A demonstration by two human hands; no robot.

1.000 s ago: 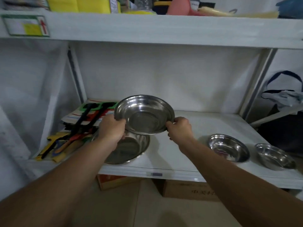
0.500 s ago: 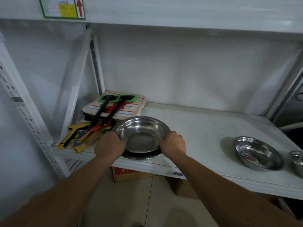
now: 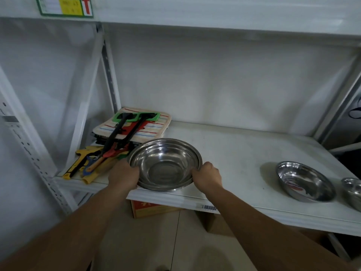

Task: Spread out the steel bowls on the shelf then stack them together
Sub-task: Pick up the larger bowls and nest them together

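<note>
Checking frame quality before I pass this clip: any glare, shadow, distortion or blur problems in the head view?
Head view: wide-angle bending curves the shelf uprights and edges; dim, even light; bright glare spots inside the big steel bowl held by the left hand and right hand; a soft shadow left of the middle bowl; the far-right bowl is cropped; forearms near the bottom edge look soft.

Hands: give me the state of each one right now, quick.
Left hand: closed on the left rim of the top steel bowl.
Right hand: closed on the right rim of the same bowl.
</note>
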